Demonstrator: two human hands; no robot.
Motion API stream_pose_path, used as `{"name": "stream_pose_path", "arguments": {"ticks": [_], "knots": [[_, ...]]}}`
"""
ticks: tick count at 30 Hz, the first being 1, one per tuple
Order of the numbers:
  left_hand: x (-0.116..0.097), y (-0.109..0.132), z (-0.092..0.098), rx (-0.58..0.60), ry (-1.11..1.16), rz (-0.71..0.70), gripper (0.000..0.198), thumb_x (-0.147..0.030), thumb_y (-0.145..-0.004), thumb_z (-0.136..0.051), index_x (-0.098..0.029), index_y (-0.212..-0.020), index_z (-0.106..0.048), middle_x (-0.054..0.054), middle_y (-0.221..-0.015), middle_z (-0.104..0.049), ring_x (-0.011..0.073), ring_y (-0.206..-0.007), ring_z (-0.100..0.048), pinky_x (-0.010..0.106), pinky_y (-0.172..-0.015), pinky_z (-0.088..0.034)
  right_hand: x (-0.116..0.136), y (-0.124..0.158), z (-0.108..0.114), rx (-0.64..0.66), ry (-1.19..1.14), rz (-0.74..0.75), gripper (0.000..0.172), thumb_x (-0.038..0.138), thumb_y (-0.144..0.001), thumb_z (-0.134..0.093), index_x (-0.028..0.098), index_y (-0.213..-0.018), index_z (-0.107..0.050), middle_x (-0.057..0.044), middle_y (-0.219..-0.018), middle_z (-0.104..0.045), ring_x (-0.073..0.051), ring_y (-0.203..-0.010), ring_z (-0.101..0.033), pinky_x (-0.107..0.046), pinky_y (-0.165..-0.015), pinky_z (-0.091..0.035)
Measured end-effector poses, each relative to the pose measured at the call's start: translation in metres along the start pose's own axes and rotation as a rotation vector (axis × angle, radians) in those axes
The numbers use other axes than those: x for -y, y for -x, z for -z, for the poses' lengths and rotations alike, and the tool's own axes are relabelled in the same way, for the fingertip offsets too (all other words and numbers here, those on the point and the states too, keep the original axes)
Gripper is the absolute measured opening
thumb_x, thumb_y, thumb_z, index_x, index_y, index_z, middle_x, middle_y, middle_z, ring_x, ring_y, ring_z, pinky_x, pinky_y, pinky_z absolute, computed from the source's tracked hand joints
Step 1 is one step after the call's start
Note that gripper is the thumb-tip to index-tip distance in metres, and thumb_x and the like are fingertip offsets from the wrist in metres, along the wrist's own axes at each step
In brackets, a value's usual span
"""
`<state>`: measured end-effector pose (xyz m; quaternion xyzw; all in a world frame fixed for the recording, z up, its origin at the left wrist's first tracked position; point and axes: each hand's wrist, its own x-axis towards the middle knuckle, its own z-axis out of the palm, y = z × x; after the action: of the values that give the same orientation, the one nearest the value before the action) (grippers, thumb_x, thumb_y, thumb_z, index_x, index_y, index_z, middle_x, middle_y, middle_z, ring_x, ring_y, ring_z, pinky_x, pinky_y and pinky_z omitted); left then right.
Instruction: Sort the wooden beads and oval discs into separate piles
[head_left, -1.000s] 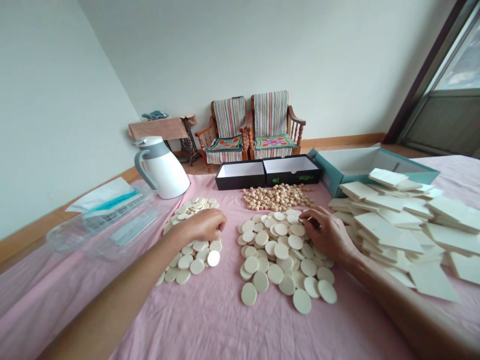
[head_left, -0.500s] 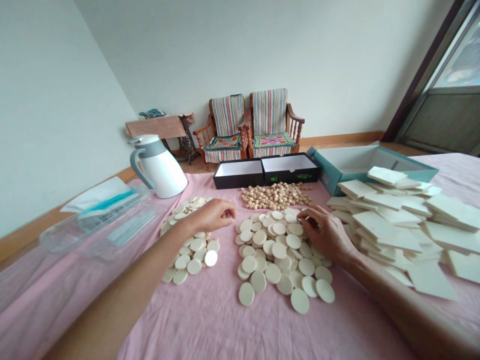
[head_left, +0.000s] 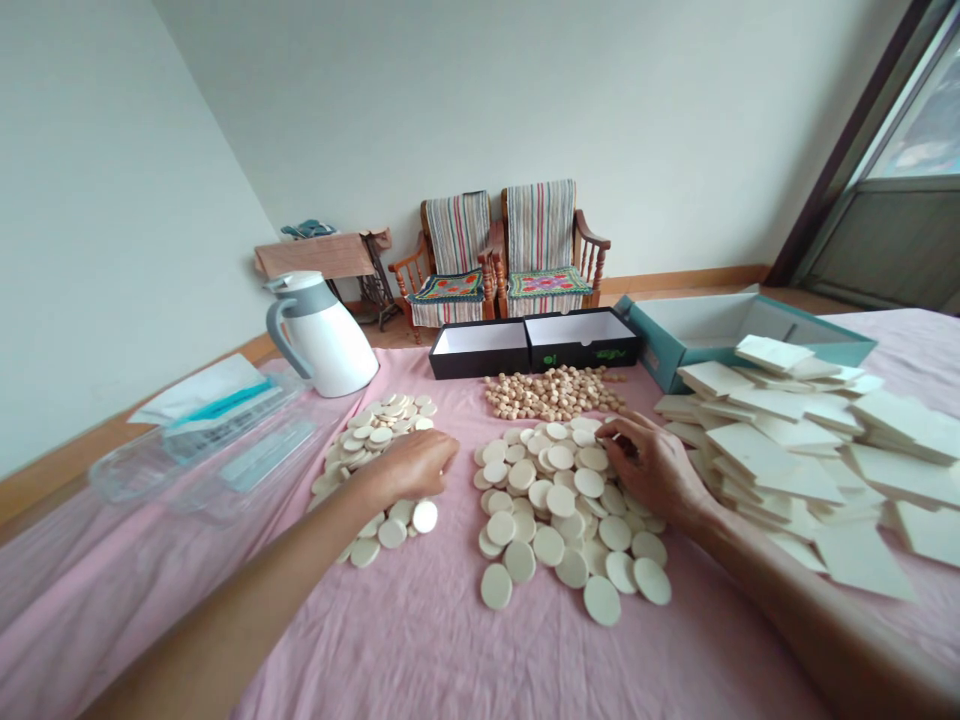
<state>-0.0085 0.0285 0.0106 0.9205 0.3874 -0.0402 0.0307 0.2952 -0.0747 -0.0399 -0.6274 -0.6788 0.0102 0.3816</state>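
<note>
My left hand (head_left: 420, 464), its fingers curled together, is over the right side of the left pile of pale round wooden discs (head_left: 364, 436). The back of the hand hides what is in its fingers, if anything. At the upper right edge of a second, larger pile of discs (head_left: 561, 500) is my right hand (head_left: 654, 468). Its thumb and fingers are bent into a pinch, with the fingertips close to the discs. I cannot make out what they hold.
Small wooden beads (head_left: 555, 393) lie in front of two black boxes (head_left: 585, 352). Square wooden boards (head_left: 772, 455) are heaped at right before a teal box (head_left: 675, 350). A white jug (head_left: 330, 340) and clear plastic trays (head_left: 225, 430) stand left on the pink cloth (head_left: 420, 630).
My left hand has moved left and down, from the gap between the disc piles onto the left pile. My right hand has stayed nearly in place.
</note>
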Motion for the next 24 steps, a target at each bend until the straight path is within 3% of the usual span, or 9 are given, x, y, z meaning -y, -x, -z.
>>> {"name": "stream_pose_path", "arguments": {"ticks": [3,6,8,9,10,12,16,19,24], "knots": [[-0.007,-0.021,0.005,-0.149,0.120,0.001,0.012,-0.008,-0.065,-0.053,-0.018,-0.069,-0.059,0.001,-0.071,-0.063,0.0149,-0.068,-0.058,0.023,-0.063,-0.042,0.000,0.000,0.000,0.007,0.000,-0.001,0.016,0.019,-0.081,-0.046,0.018,-0.083,-0.062,-0.004,-0.084,-0.060,-0.012,-0.063,-0.056,-0.025,-0.063,-0.043],[-0.016,-0.040,0.015,-0.355,0.218,0.024,0.024,-0.014,-0.077,-0.048,-0.017,-0.099,-0.057,0.004,-0.097,-0.065,0.0128,-0.079,-0.060,0.023,-0.069,-0.046,0.000,0.001,0.001,0.006,-0.011,0.011,0.017,0.019,-0.081,-0.046,0.018,-0.084,-0.062,-0.004,-0.084,-0.060,-0.013,-0.064,-0.056,-0.025,-0.062,-0.044],[-0.017,-0.043,0.022,-0.489,0.333,0.007,0.023,-0.016,-0.079,-0.049,-0.016,-0.100,-0.057,0.004,-0.098,-0.065,0.0125,-0.078,-0.060,0.023,-0.067,-0.047,0.000,0.001,0.002,-0.001,-0.014,0.015,0.016,0.018,-0.080,-0.046,0.018,-0.083,-0.062,-0.004,-0.085,-0.061,-0.013,-0.064,-0.056,-0.025,-0.062,-0.044],[-0.017,-0.040,0.025,-0.499,0.365,-0.010,0.020,-0.015,-0.078,-0.050,-0.016,-0.095,-0.059,0.004,-0.093,-0.066,0.0126,-0.076,-0.060,0.023,-0.066,-0.047,0.000,0.000,0.002,-0.003,-0.012,0.015,0.016,0.018,-0.080,-0.046,0.018,-0.083,-0.062,-0.004,-0.085,-0.061,-0.013,-0.064,-0.056,-0.025,-0.062,-0.044],[-0.015,-0.035,0.028,-0.463,0.369,-0.030,0.016,-0.014,-0.076,-0.051,-0.016,-0.089,-0.061,0.003,-0.087,-0.066,0.0127,-0.073,-0.060,0.022,-0.065,-0.046,0.000,0.000,0.002,-0.004,-0.009,0.016,0.016,0.018,-0.080,-0.046,0.018,-0.083,-0.062,-0.004,-0.085,-0.061,-0.013,-0.064,-0.057,-0.025,-0.062,-0.044],[-0.009,-0.020,0.031,-0.284,0.301,-0.076,0.015,-0.009,-0.072,-0.051,-0.016,-0.079,-0.062,0.001,-0.078,-0.066,0.0130,-0.071,-0.059,0.023,-0.065,-0.044,0.000,0.000,0.002,0.000,-0.005,0.012,0.016,0.017,-0.079,-0.046,0.018,-0.083,-0.062,-0.004,-0.084,-0.061,-0.013,-0.064,-0.057,-0.025,-0.063,-0.043],[0.002,0.016,0.032,0.032,0.149,-0.147,0.028,-0.003,-0.063,-0.049,-0.018,-0.082,-0.064,0.001,-0.084,-0.066,0.0153,-0.078,-0.059,0.024,-0.071,-0.043,0.000,0.000,0.000,0.012,-0.001,0.003,0.016,0.017,-0.079,-0.047,0.018,-0.083,-0.062,-0.004,-0.084,-0.060,-0.013,-0.064,-0.057,-0.025,-0.062,-0.043],[0.006,0.034,0.027,0.102,0.103,-0.143,0.034,-0.003,-0.063,-0.050,-0.020,-0.090,-0.064,0.002,-0.092,-0.064,0.0181,-0.089,-0.058,0.026,-0.078,-0.042,0.000,0.001,0.000,0.016,-0.006,0.007,0.016,0.018,-0.080,-0.047,0.018,-0.083,-0.062,-0.004,-0.084,-0.060,-0.013,-0.064,-0.056,-0.025,-0.062,-0.042],[0.011,0.038,0.015,0.091,0.052,-0.161,0.028,-0.004,-0.063,-0.052,-0.020,-0.083,-0.063,0.004,-0.089,-0.061,0.0197,-0.090,-0.056,0.028,-0.080,-0.041,-0.001,0.001,0.000,0.008,0.007,0.014,0.015,0.019,-0.080,-0.047,0.019,-0.083,-0.062,-0.004,-0.085,-0.061,-0.013,-0.066,-0.056,-0.025,-0.063,-0.043]]}}
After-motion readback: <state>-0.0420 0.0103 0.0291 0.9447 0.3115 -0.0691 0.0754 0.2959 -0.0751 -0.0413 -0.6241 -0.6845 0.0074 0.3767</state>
